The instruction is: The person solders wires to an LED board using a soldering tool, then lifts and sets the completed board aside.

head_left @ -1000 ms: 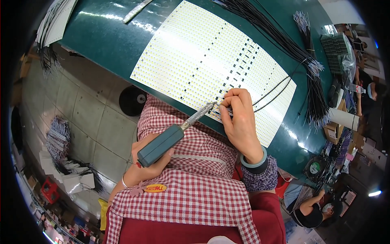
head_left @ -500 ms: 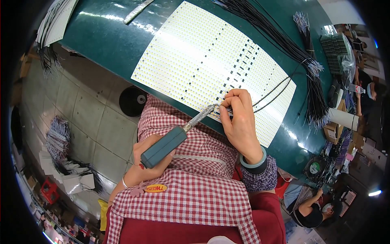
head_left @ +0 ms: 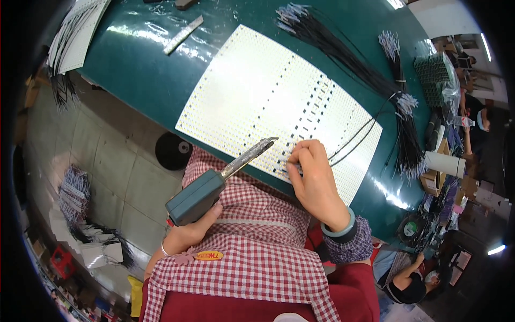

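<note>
**Soldering at the near edge of the panel**

Green counter carries a large white LED panel, which lies flat in the middle, its near edge just before the person's lap. The right hand rests on this near edge, fingers pinched together on two thin black wires that run off to the right. The left hand is closed around the grey handle of a soldering iron, whose metal tip hangs just left of the pinched fingers, slightly above the panel.

I judge the work to be at one joint only; no other wires appear attached to the panel, and a big bundle of black wires waits on the far right of the counter.

The joint itself is hidden under the fingers, so whether solder is already there I cannot tell. The small parts on the panel are too fine to make out.
</note>
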Demonstrator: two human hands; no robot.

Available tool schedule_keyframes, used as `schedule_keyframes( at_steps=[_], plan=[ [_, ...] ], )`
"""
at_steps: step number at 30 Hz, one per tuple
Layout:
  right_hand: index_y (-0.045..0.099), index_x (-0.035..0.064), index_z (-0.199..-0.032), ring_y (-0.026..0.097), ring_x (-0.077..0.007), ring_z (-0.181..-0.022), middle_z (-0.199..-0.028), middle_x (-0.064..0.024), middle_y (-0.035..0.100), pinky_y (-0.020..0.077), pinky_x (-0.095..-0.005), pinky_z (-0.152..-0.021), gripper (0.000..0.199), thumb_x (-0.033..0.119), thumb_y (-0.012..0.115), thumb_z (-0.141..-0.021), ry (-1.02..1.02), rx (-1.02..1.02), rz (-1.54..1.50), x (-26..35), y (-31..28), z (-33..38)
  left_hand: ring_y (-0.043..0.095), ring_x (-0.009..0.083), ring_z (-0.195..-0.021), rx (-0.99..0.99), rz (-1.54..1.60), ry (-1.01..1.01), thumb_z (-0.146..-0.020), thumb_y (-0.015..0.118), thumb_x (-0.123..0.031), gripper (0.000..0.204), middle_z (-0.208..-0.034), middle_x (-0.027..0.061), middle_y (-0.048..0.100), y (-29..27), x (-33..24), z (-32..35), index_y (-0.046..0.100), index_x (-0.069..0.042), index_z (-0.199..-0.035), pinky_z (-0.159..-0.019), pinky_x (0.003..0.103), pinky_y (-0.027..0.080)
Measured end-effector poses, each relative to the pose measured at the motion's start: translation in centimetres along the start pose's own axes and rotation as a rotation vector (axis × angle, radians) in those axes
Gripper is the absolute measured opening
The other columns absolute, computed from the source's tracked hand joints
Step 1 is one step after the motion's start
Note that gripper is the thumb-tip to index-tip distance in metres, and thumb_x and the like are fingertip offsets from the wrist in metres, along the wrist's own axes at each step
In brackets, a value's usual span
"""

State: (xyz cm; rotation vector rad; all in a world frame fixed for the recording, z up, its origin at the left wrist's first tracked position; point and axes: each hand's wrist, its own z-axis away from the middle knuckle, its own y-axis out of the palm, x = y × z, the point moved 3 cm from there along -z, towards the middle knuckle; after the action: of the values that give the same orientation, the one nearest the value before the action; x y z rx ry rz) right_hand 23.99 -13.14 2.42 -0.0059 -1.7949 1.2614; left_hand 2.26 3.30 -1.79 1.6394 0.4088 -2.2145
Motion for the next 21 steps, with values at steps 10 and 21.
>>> schedule_keyframes(
  at_steps=[10,21],
  plan=[
    [0.06,0.0021,-0.092,0.056,-0.0321,-0.093,-0.097,-0.0131,0.056,0.0477,-0.0415,-0.077,0.01,0.003,0.064,-0.083,-0.259,-0.186,0.235,-4.0,-3.2,-17.3,0.067,0.0147,-0.084,-0.159,0.078,0.041,-0.084,0.075,-0.011,0.028,-0.098,0.0089,0.071,-1.2,-0.2,-2.6,0.068,0.001,-0.108,-0.071,0.027,0.053],
    [0.059,0.0005,-0.091,0.056,-0.0301,-0.09,-0.095,-0.0127,0.055,0.0487,-0.0406,-0.072,0.011,0.006,0.065,-0.084,-0.311,-0.301,0.416,-5.5,0.2,-23.1,0.064,0.0149,-0.094,-0.163,0.033,-0.073,-0.086,0.073,-0.01,0.032,-0.106,0.0074,0.069,-2.7,-0.2,-3.4,0.065,0.0,-0.116,-0.08,0.03,0.052]
  ],
)
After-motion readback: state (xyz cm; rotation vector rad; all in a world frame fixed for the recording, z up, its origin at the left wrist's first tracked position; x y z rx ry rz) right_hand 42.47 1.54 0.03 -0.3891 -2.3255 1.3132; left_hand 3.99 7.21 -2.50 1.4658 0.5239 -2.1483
